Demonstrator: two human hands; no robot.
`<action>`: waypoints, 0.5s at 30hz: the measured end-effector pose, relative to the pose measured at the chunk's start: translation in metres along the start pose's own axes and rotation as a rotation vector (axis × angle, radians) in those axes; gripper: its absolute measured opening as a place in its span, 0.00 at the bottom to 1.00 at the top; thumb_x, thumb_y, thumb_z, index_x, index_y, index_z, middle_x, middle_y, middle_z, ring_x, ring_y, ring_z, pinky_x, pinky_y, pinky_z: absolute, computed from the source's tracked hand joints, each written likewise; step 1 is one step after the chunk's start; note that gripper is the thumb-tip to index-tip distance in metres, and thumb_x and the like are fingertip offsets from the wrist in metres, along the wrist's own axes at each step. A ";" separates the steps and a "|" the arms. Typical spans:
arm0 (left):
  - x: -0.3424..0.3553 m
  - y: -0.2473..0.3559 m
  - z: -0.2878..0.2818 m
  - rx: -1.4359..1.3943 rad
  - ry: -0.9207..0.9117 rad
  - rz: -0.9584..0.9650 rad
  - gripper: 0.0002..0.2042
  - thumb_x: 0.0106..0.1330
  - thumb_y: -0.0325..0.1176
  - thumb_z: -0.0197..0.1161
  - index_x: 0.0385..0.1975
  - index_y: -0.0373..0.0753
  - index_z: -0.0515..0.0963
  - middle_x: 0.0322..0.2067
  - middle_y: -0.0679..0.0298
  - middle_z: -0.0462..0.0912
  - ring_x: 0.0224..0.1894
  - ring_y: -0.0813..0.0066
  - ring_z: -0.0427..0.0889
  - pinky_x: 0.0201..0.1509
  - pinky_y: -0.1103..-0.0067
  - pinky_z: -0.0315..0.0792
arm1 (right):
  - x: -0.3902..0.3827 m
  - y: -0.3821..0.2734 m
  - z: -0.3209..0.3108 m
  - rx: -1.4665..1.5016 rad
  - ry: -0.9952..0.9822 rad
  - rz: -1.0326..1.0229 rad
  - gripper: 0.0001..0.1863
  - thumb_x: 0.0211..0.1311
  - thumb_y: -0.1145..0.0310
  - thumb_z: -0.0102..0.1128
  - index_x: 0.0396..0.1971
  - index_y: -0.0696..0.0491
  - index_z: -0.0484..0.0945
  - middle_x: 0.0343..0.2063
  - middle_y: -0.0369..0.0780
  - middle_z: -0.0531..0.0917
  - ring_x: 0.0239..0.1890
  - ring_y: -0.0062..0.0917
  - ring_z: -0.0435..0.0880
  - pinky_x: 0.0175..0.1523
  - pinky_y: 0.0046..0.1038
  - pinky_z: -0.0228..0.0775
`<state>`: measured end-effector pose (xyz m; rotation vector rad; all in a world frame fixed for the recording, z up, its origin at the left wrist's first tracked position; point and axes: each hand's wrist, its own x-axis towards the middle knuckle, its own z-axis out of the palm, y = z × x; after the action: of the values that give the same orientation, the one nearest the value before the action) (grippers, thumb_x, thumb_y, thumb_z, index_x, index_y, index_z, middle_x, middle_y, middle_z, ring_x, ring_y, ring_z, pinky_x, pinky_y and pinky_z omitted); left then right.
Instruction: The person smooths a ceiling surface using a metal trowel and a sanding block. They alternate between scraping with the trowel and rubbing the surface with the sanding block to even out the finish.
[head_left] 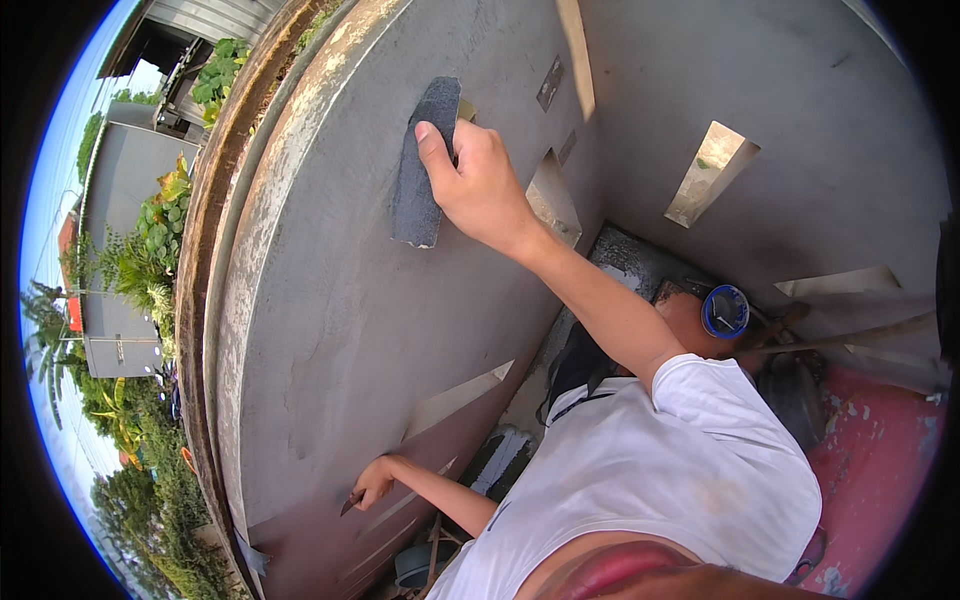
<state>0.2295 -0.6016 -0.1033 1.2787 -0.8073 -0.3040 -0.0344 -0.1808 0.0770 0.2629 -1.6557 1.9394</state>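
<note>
The left hand (372, 484), low down and nearest the white-shirted body, is closed around a small dark tool (352, 503) whose tip touches the smooth grey curved concrete wall (330, 330). Farther up, the right hand (480, 185) grips a dark grey rectangular sanding block (420, 165), pressed flat against that wall to the hand's left. Beyond it, a blue round roll (725, 311) lies near the wall's base.
</note>
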 end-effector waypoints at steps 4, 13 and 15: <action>0.003 -0.006 0.002 -0.043 -0.046 0.001 0.10 0.76 0.35 0.50 0.45 0.38 0.74 0.41 0.55 0.81 0.44 0.55 0.80 0.48 0.61 0.72 | 0.059 0.017 -0.029 -0.056 0.160 0.065 0.25 0.76 0.58 0.53 0.18 0.55 0.66 0.13 0.34 0.71 0.17 0.17 0.69 0.22 0.28 0.63; -0.003 -0.002 0.002 -0.092 -0.136 -0.017 0.09 0.76 0.34 0.50 0.45 0.37 0.74 0.41 0.55 0.80 0.43 0.57 0.79 0.48 0.62 0.72 | 0.072 0.031 -0.059 -0.265 0.034 0.114 0.22 0.76 0.58 0.50 0.27 0.62 0.73 0.19 0.42 0.80 0.19 0.28 0.82 0.27 0.33 0.76; -0.003 -0.004 0.002 -0.100 -0.143 -0.011 0.09 0.76 0.34 0.50 0.45 0.37 0.74 0.41 0.55 0.80 0.43 0.57 0.79 0.49 0.62 0.72 | 0.095 0.031 -0.073 -0.174 0.057 0.216 0.22 0.76 0.58 0.49 0.27 0.62 0.73 0.19 0.42 0.79 0.20 0.27 0.81 0.27 0.32 0.76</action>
<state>0.2276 -0.6026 -0.1081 1.1776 -0.8954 -0.4438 -0.1136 -0.0853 0.0825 -0.0405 -1.8656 1.9199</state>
